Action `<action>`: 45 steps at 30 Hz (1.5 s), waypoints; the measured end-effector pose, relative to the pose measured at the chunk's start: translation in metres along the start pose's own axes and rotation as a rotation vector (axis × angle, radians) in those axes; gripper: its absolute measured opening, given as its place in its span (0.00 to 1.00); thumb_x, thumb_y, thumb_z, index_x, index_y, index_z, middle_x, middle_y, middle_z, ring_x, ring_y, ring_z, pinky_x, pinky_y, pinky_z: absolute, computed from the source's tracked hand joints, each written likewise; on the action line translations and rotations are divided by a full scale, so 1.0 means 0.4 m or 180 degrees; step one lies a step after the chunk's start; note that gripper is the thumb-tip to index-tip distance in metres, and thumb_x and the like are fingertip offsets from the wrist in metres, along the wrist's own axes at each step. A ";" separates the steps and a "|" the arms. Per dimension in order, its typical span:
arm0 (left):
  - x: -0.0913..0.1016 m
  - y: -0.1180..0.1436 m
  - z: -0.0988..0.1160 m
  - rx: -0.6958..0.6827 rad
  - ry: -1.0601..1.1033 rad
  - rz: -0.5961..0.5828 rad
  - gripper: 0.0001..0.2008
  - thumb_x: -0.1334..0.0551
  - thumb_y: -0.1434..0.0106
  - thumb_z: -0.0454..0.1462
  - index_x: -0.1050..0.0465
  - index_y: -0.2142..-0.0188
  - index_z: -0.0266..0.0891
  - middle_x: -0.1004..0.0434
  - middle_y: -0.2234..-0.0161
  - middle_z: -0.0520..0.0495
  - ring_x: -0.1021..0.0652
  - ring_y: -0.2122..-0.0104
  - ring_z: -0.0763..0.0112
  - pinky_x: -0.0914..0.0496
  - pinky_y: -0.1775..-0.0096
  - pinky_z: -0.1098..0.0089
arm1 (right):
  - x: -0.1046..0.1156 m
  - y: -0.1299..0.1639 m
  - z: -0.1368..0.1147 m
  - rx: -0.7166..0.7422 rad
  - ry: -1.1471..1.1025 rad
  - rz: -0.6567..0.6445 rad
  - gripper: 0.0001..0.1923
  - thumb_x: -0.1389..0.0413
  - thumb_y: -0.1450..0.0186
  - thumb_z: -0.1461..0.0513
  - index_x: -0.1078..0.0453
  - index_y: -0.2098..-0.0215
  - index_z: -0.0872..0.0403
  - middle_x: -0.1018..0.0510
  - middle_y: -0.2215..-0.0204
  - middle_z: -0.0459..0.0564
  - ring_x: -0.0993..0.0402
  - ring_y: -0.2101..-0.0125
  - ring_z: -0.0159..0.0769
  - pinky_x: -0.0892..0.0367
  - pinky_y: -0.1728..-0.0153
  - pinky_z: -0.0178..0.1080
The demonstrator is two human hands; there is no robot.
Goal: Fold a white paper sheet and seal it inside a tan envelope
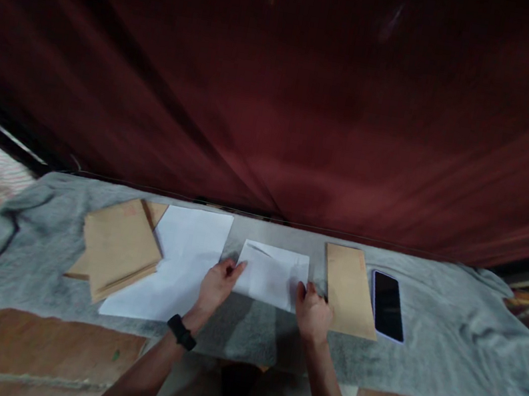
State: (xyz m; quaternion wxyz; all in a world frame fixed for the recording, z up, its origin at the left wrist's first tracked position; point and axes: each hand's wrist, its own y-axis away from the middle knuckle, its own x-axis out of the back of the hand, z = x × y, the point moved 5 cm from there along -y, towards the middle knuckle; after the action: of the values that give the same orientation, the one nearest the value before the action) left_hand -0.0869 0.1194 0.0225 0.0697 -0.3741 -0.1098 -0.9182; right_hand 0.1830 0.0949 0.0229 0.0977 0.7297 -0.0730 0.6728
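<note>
A folded white sheet of paper lies in front of me on a grey cloth, with a crease near its far edge. My left hand pinches its left edge between thumb and fingers. At the right edge my right hand is closed on the paper in the same way, its fingers partly hidden. Just right of that hand rests a single brown envelope. Larger white sheets lie left of my left hand, partly under a stack of brown envelopes.
A phone with a pale purple edge lies right of the single envelope. The grey cloth covers a long narrow surface. Behind it hangs a dark red curtain. Tiled floor shows along the near side.
</note>
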 end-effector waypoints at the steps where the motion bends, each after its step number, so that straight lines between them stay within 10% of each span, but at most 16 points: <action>1: -0.001 -0.001 -0.007 -0.0051 0.0199 -0.0061 0.23 0.43 0.32 0.53 0.35 0.77 0.42 0.36 0.80 0.56 0.33 0.77 0.72 0.45 0.72 0.71 | 0.001 -0.002 0.000 0.0006 -0.0002 0.0027 0.22 0.54 0.23 0.54 0.24 0.47 0.58 0.16 0.70 0.59 0.16 0.69 0.40 0.31 0.66 0.34; 34: 0.012 -0.007 0.093 0.0431 -0.1701 -0.0264 0.17 0.46 0.26 0.49 0.24 0.53 0.43 0.15 0.58 0.43 0.17 0.58 0.60 0.31 0.60 0.68 | 0.019 -0.069 -0.023 -0.0262 -0.0058 0.0164 0.22 0.55 0.23 0.54 0.27 0.49 0.60 0.17 0.70 0.60 0.17 0.70 0.40 0.33 0.68 0.34; 45: 0.002 -0.011 0.091 0.0355 -0.1886 -0.0229 0.18 0.48 0.25 0.48 0.25 0.52 0.41 0.15 0.58 0.40 0.17 0.57 0.59 0.31 0.60 0.67 | 0.013 -0.004 -0.056 0.0693 -0.0779 0.1105 0.24 0.55 0.24 0.56 0.38 0.36 0.60 0.26 0.45 0.67 0.29 0.47 0.51 0.32 0.49 0.50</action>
State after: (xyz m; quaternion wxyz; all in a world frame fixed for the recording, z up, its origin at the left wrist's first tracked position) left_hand -0.0639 0.1326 0.0478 0.0225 -0.6172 -0.1888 -0.7635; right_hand 0.1622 0.1019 0.0297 -0.1083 0.7885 -0.1357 0.5900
